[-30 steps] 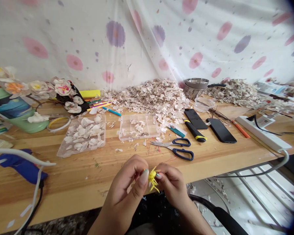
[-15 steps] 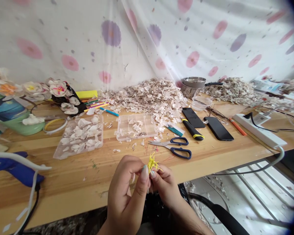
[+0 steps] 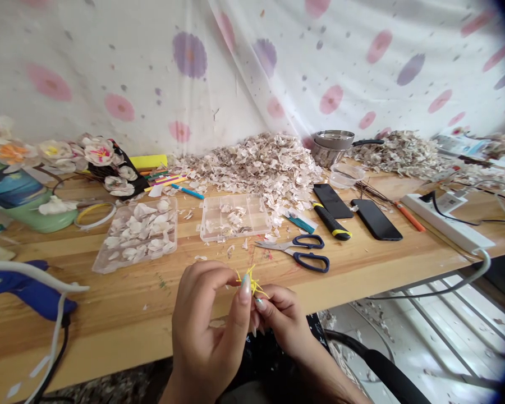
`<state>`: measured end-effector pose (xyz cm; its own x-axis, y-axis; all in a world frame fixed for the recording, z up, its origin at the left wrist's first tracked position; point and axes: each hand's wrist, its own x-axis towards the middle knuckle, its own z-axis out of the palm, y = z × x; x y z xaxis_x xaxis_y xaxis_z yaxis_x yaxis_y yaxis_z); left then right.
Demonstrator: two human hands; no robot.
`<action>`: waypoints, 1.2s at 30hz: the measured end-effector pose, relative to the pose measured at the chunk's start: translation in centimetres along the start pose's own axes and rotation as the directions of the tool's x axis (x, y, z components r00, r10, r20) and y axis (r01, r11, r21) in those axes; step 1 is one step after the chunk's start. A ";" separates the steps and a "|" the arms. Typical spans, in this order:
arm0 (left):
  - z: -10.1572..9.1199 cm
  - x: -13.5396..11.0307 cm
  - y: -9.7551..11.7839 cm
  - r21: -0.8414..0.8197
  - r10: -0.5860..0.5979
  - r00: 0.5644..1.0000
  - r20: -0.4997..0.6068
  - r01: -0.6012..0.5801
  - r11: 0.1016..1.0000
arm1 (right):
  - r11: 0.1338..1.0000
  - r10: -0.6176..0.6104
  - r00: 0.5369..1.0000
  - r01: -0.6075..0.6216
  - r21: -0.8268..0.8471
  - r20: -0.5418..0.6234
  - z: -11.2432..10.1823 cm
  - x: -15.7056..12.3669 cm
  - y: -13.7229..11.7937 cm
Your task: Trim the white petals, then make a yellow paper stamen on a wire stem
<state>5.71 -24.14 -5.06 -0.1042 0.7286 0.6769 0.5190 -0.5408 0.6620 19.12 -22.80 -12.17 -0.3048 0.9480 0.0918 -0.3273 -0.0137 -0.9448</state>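
Between my two hands, just over the table's front edge, is a small yellow flower centre [image 3: 255, 282] with thin spiky strands fanning out. My left hand [image 3: 212, 322] has its thumb and forefinger closed on the strands. From below, my right hand [image 3: 284, 317] pinches its base between thumb and fingertips; the part under the strands is hidden by the fingers. Beyond my hands lie scissors [image 3: 307, 253] with dark blue handles, blades pointing left. A clear divided box [image 3: 235, 235] with pale petals stands behind, and a second tray of larger petals [image 3: 141, 230] is left of it.
A large heap of pale petals [image 3: 261, 165] covers the back. Right are a black-and-yellow cutter [image 3: 331, 221], two phones [image 3: 376, 220] and a white power strip [image 3: 448, 221]. A blue glue gun [image 3: 29, 292] and its cables lie left, below finished flowers [image 3: 99, 152] and a green pot [image 3: 46, 216].
Both hands have shifted slightly left with the yellow flower centre. My left thumb and forefinger have moved up onto its strands, which now spread wider.
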 end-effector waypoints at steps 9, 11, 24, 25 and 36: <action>0.2 0.0 1.5 -0.142 -0.154 0.985 -0.079 0.141 0.980 | 1.000 0.001 1.000 -0.001 -0.015 -0.005 0.0 0.0 -0.2; 0.2 0.0 1.2 -0.270 -0.269 0.962 -0.044 0.248 0.930 | 1.000 0.005 1.000 -0.005 -0.008 0.002 0.0 0.0 -0.3; -0.8 0.6 -0.7 -0.412 -0.325 0.946 0.011 0.300 0.860 | 1.000 0.000 0.996 0.001 -0.010 0.088 -0.4 -0.1 0.0; -0.8 0.7 -0.4 -0.345 -0.282 0.957 -0.062 0.245 0.906 | 1.000 0.001 0.996 0.000 -0.011 0.090 -0.4 -0.2 0.0; -1.8 1.1 -0.1 -0.121 0.085 0.981 0.177 -0.064 0.991 | 0.999 -0.020 0.994 0.023 -0.032 0.103 -0.5 -0.1 0.0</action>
<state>4.01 -24.04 -3.78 0.0919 0.7428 0.6632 0.4185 -0.6331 0.6512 19.62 -22.73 -12.37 -0.3887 0.9103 0.1424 -0.3053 0.0186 -0.9521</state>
